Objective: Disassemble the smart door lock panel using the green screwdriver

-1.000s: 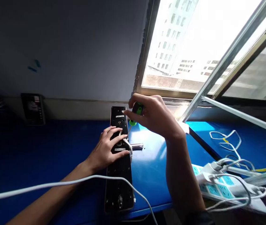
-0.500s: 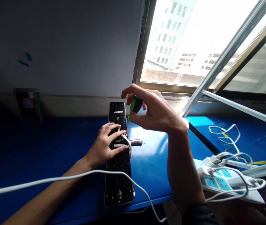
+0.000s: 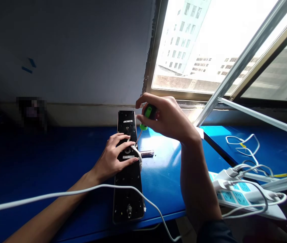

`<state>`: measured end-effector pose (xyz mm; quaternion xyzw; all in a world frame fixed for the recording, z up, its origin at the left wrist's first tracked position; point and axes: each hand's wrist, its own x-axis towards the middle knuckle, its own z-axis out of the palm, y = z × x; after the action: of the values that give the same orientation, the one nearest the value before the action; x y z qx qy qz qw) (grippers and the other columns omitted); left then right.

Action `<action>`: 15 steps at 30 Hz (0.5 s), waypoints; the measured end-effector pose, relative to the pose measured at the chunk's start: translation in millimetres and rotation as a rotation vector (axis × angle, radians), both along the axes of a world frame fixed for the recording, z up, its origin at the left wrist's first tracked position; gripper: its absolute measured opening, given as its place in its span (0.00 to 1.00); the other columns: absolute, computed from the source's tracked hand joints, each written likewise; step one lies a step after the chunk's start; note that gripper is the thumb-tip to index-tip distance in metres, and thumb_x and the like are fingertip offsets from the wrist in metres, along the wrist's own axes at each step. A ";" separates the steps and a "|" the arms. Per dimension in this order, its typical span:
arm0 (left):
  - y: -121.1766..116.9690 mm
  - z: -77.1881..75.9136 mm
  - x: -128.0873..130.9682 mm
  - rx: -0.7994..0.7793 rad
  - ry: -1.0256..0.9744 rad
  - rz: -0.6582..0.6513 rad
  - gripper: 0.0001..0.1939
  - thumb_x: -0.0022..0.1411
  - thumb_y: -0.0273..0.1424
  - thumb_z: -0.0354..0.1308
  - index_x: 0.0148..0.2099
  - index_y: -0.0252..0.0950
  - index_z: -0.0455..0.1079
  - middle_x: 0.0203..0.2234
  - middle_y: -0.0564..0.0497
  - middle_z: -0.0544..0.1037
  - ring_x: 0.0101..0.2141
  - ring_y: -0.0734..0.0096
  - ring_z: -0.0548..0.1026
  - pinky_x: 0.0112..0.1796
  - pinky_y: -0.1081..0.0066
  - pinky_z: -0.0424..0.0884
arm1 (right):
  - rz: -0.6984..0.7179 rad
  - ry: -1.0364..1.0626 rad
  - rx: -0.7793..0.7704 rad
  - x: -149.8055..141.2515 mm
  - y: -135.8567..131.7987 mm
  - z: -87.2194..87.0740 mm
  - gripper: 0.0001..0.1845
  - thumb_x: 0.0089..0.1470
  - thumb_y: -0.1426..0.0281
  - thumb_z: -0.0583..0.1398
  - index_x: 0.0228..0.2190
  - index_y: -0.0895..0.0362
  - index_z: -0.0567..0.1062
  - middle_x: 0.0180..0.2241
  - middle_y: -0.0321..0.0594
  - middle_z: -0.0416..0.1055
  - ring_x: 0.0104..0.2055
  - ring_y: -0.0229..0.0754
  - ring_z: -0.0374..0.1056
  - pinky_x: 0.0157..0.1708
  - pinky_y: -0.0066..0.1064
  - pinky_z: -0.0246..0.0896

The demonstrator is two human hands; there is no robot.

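Note:
A long black lock panel (image 3: pixel 128 189) lies flat on the blue table (image 3: pixel 57 162), its far end near the wall. My left hand (image 3: pixel 115 157) rests on the panel's middle, fingers spread flat, next to a white curved part (image 3: pixel 137 153). My right hand (image 3: pixel 167 118) is closed round the green and black handle of a screwdriver (image 3: pixel 147 116). Its thin shaft slants down to the panel just by my left fingertips. A short metal spindle (image 3: pixel 147 154) sticks out to the panel's right.
A white cable (image 3: pixel 57 195) crosses my left forearm and the panel's near end. White power strips (image 3: pixel 244 197) with plugged cables lie at the right. An open window frame (image 3: pixel 234 72) slants over the table. A blurred object (image 3: pixel 30 108) stands by the wall.
My right hand has turned the screwdriver handle between its fingers, its tip staying on the panel. The view shifted slightly a second ago. My left hand has not moved.

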<state>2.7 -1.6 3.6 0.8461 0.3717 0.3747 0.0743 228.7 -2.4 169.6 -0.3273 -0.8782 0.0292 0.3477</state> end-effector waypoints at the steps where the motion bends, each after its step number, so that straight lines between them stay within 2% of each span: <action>1: -0.1 0.2 -0.1 -0.001 0.000 -0.002 0.25 0.64 0.46 0.68 0.58 0.41 0.76 0.60 0.41 0.73 0.65 0.41 0.62 0.63 0.37 0.64 | 0.013 -0.009 -0.005 0.2 0.1 0.1 0.16 0.56 0.74 0.62 0.48 0.57 0.75 0.34 0.35 0.76 0.32 0.34 0.68 0.30 0.29 0.60; 3: -0.5 0.6 -0.3 -0.005 -0.001 -0.003 0.24 0.64 0.46 0.68 0.58 0.41 0.76 0.60 0.41 0.73 0.65 0.42 0.62 0.63 0.37 0.64 | 0.019 -0.023 -0.013 0.3 0.3 -0.1 0.21 0.54 0.73 0.63 0.51 0.56 0.73 0.37 0.37 0.77 0.34 0.36 0.69 0.30 0.30 0.60; 6: -0.9 0.8 -0.7 -0.014 0.001 0.001 0.25 0.64 0.47 0.68 0.58 0.42 0.76 0.61 0.42 0.73 0.66 0.41 0.61 0.64 0.37 0.64 | -0.013 -0.009 0.000 -0.3 1.5 -1.6 0.14 0.58 0.68 0.64 0.46 0.56 0.75 0.33 0.35 0.75 0.31 0.35 0.67 0.29 0.31 0.59; 8: -0.8 0.3 -0.9 -0.015 0.003 0.001 0.25 0.64 0.47 0.68 0.59 0.42 0.76 0.61 0.42 0.72 0.66 0.41 0.61 0.64 0.37 0.63 | -0.008 0.007 0.004 -0.7 2.8 -2.6 0.12 0.60 0.68 0.63 0.46 0.56 0.75 0.31 0.34 0.74 0.30 0.34 0.66 0.29 0.31 0.58; 12: -0.2 -0.5 -1.0 -0.007 -0.003 0.000 0.24 0.64 0.46 0.68 0.59 0.43 0.76 0.60 0.42 0.73 0.65 0.42 0.62 0.64 0.38 0.64 | 0.060 -0.003 -0.025 -0.3 2.3 -1.6 0.21 0.55 0.74 0.63 0.51 0.56 0.72 0.38 0.36 0.76 0.32 0.34 0.67 0.30 0.29 0.60; 15: -0.2 0.0 -0.6 -0.009 -0.004 0.003 0.24 0.64 0.46 0.68 0.58 0.43 0.76 0.60 0.42 0.73 0.65 0.42 0.62 0.64 0.38 0.64 | 0.022 0.002 -0.040 0.4 0.1 0.7 0.14 0.58 0.70 0.63 0.46 0.57 0.74 0.35 0.35 0.75 0.30 0.33 0.66 0.30 0.30 0.60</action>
<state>2.2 -1.8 3.6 0.8444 0.3745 0.3750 0.0784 229.1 -2.3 170.3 -0.3243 -0.8806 0.0511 0.3417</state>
